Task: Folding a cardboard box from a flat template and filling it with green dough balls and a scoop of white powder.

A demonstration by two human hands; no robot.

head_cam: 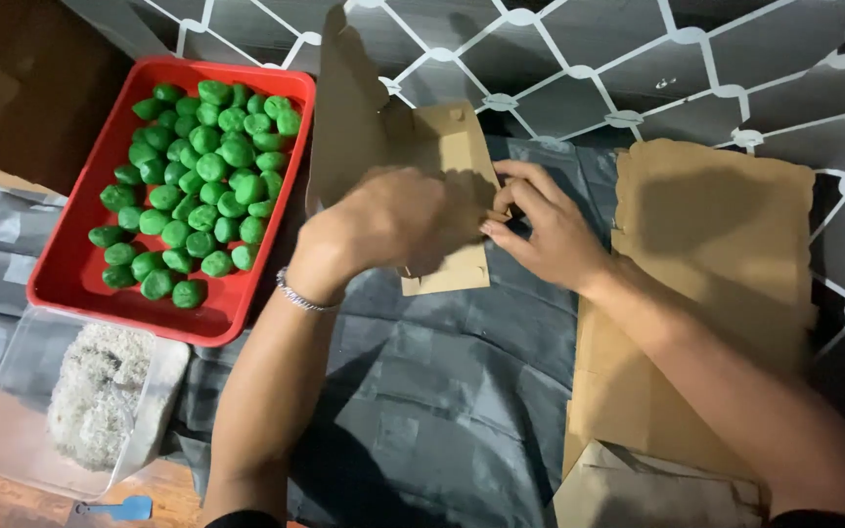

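**Half-folded box, both hands on it**

I've got the box [447, 156] — flat brown card, half folded — up off the cloth [442, 391] near its far edge, one flap standing tall on the left. My left hand [388, 220] is curled over the front of the panel; fingers hidden behind the knuckles, so I can't tell how tight they clamp, only that the hand is closed round the card. My right hand [545, 230] pinches the right edge of the same panel, fingertips pressed together on a tab or crease.

Risks, as I judge them: thin card, so a hard pinch could crease it off the fold line or tear the tab. Uneven pull between hands could pop the tall flap back flat. Lighting is dim, the slot is hard to see, easy to miss.

Around: red tray [75, 274] full of green balls [198, 186] just left of the box, near the cloth's far-left corner; my left elbow swinging out could knock it. Clear tub [12, 430] with white shreds [100, 391] at the near-left edge, partly on wood floor. Small blue scoop [124, 508] below it. Stack of flat card [716, 254] to the right, under my right forearm, so it could shift if I drag. More card at the near-right corner.
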